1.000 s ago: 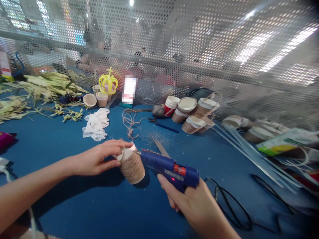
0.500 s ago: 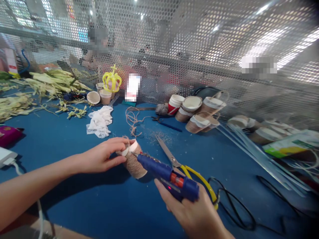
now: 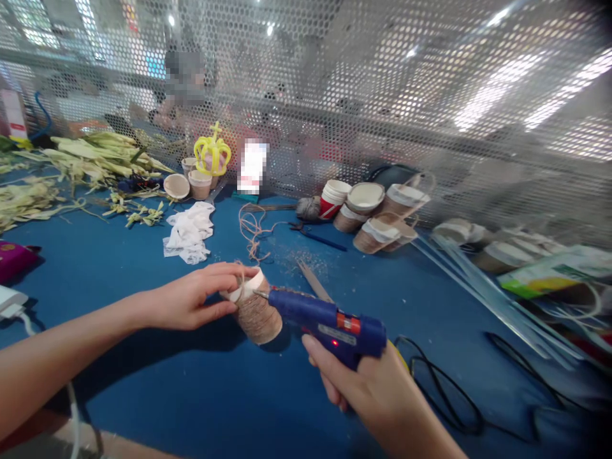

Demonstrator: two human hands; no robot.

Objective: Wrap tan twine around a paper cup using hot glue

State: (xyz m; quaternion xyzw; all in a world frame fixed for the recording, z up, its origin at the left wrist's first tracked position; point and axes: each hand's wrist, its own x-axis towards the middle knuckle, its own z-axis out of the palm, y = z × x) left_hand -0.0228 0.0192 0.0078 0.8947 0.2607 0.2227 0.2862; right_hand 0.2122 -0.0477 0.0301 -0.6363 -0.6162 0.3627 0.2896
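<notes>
A paper cup wrapped in twine (image 3: 259,319) lies tilted on the blue table, its white rim toward my left hand (image 3: 196,297). That hand is closed on the cup at the rim, thumb below and fingers above, with a loose strand of twine by the fingers. In my right hand (image 3: 356,382) is a blue glue gun (image 3: 329,322) with a red light lit on its side. Its metal nozzle is at the cup's side, just under the white band; whether it touches cannot be made out. Behind the glue gun lie scissors (image 3: 313,280), partly hidden.
Several twine-wrapped cups (image 3: 377,233) stand at the back right, near clear glue sticks (image 3: 488,299). A black cord (image 3: 444,408) loops at the right. White cloth (image 3: 190,231), loose twine (image 3: 252,231) and corn husks (image 3: 90,159) lie farther left. A perforated metal screen (image 3: 306,83) closes the back.
My right hand has turned the glue gun more level and shifted it slightly right, covering the yellow scissor handles more. The nozzle stays by the cup, which my left hand still holds.
</notes>
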